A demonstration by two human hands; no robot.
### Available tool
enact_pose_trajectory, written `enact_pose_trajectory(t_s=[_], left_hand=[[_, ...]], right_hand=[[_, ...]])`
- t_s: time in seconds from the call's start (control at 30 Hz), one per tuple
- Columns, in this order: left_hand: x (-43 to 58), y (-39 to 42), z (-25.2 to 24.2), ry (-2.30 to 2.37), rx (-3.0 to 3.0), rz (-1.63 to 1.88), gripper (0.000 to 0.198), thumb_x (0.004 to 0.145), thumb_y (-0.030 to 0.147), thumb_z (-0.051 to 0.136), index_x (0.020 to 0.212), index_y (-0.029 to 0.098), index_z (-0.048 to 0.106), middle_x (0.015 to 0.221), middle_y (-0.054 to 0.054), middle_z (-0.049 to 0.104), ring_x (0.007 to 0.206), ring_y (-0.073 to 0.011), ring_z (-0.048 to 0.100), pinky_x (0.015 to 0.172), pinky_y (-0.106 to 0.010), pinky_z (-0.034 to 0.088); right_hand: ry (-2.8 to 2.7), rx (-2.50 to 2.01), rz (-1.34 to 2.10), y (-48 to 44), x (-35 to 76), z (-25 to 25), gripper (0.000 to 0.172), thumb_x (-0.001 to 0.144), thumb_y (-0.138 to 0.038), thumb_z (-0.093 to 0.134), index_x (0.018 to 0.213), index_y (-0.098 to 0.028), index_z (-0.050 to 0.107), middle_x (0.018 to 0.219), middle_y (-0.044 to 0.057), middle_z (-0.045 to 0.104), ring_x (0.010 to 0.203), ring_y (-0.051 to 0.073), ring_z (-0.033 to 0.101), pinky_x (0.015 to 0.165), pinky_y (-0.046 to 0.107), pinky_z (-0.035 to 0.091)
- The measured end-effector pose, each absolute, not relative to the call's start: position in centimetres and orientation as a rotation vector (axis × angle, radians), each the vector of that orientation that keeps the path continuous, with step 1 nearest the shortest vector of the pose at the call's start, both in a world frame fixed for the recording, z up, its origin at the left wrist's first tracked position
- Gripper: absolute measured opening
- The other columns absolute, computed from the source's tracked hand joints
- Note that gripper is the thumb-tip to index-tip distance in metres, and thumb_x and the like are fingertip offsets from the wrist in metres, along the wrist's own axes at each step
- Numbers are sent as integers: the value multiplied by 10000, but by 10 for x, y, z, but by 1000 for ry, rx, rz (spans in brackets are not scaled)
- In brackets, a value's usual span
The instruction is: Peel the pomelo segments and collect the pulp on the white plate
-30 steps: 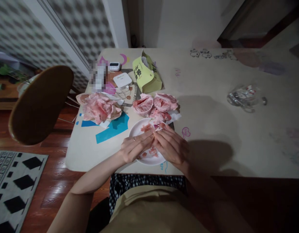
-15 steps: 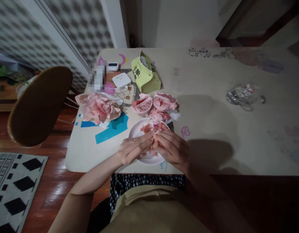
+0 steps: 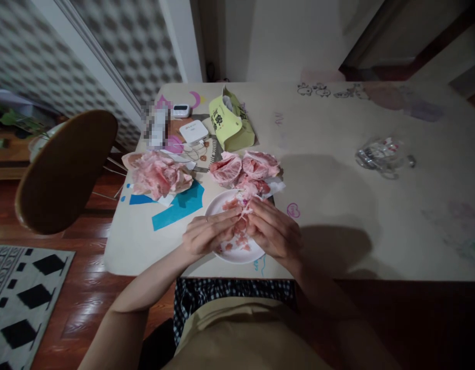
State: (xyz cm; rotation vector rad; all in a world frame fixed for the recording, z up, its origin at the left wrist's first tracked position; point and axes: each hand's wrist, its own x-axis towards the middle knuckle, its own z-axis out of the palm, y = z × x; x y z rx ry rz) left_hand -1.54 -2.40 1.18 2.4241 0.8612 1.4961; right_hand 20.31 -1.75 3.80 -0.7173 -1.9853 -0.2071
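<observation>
Over a white plate (image 3: pixel 217 255) my left hand (image 3: pixel 210 231) and my right hand (image 3: pixel 274 230) face each other, fingertips pinched on a piece of pink citrus between them. How much each hand holds is partly hidden by the fingers. Bits of pink pulp (image 3: pixel 241 240) lie on the plate under the hands. Just behind the plate sit peeled pink citrus pieces, one at the left (image 3: pixel 225 169) and another at the right (image 3: pixel 260 164). A heap of pink peel (image 3: pixel 158 174) rests to the left.
A yellow-green printed bag (image 3: pixel 233 123) stands at the back, beside a white device (image 3: pixel 194 132) with a cable. Blue paper (image 3: pixel 179 205) lies left of the plate. A clear plastic item (image 3: pixel 383 156) is on the right. A brown chair (image 3: pixel 65 172) stands left of the table (image 3: pixel 145 257).
My hands have moved slightly apart, showing more pulp on the plate between them. The view has shifted slightly.
</observation>
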Motion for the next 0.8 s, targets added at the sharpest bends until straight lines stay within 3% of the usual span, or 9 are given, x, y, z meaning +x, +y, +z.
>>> enact_pose_trajectory(t_s=[0.13, 0.33, 0.5, 0.67, 0.8], left_hand=[[-7, -17, 15, 874, 2404, 1774, 391, 990, 175, 681, 1376, 223, 640, 1213, -34, 799, 1014, -171, 813, 784, -225, 694], [-6, -18, 21, 785, 2439, 1662, 436, 975, 124, 686, 1404, 174, 629, 1295, -76, 764, 1097, -170, 791, 875, -202, 666], [-9, -18, 21, 775, 2469, 1619, 470, 975, 127, 685, 1436, 185, 609, 1295, -94, 760, 1111, -170, 786, 859, -205, 663], [-10, -17, 19, 792, 2482, 1587, 511, 988, 158, 676, 1482, 230, 569, 1310, -91, 747, 1106, -184, 789, 813, -216, 670], [-18, -20, 13, 793, 2535, 1503, 508, 993, 203, 682, 1488, 216, 573, 1335, -117, 732, 1119, -204, 786, 875, -241, 672]], right_hand=[[-1950, -710, -249, -16, 200, 39, 238, 957, -83, 639, 1191, -126, 653, 1143, 117, 804, 1203, 194, 737, 1087, 347, 615], [-1975, -682, -265, -19, 198, 38, 385, 918, -134, 751, 1284, -106, 635, 1198, 121, 792, 1300, 218, 680, 1150, 380, 569], [-2042, -687, -171, -21, 204, 27, 464, 943, -61, 680, 1395, -120, 595, 1321, 122, 744, 1344, 242, 647, 1171, 469, 556], [-2020, -695, -182, -20, 202, 25, 455, 953, -79, 676, 1396, -149, 595, 1270, 102, 769, 1260, 230, 707, 1113, 458, 610], [-1957, -730, -226, -18, 198, 31, 413, 933, -66, 704, 1331, -142, 625, 1167, 79, 800, 1173, 199, 751, 1067, 385, 643]])
